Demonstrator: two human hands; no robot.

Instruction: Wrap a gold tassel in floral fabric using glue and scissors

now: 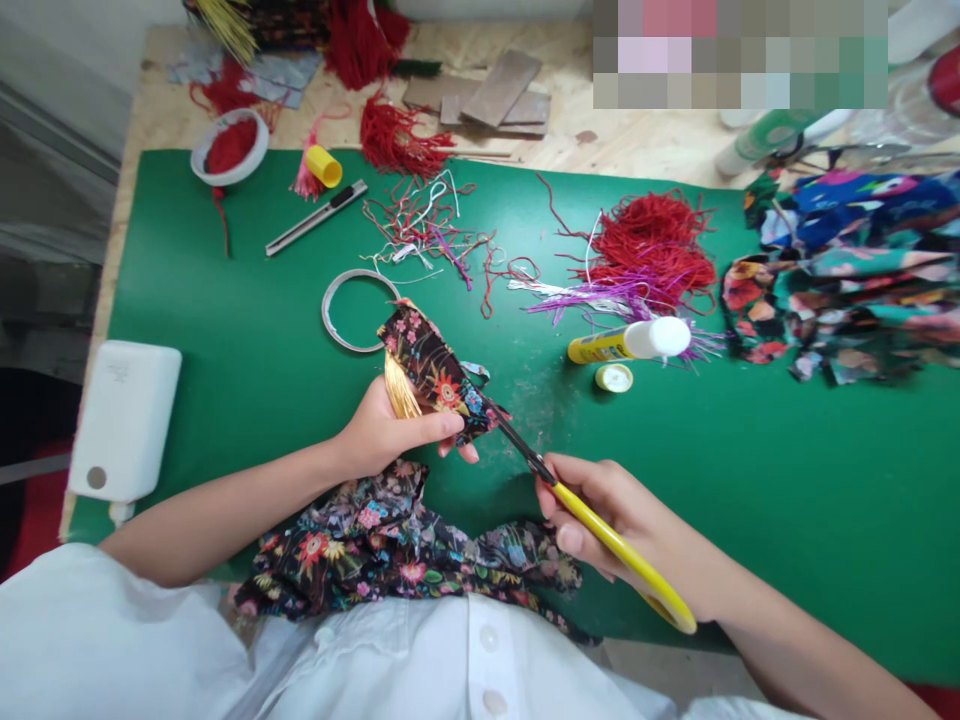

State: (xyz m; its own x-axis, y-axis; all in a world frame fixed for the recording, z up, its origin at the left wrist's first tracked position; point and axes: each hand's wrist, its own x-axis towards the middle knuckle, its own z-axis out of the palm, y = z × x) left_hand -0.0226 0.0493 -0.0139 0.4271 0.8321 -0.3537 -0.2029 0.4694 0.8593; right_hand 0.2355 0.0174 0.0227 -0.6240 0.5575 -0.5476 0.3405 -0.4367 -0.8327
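Observation:
My left hand is closed around a small piece wrapped in black floral fabric with gold strands at its lower end, held just above the green mat. My right hand grips yellow-handled scissors. Their dark blades point up and left and meet the fabric's lower right edge. A larger bunch of the same floral cloth lies at the mat's near edge, under my left forearm.
On the mat lie a metal ring, a glue stick with its cap off, a utility knife, red and purple thread heaps and colourful fabric scraps. A white box sits at the left edge.

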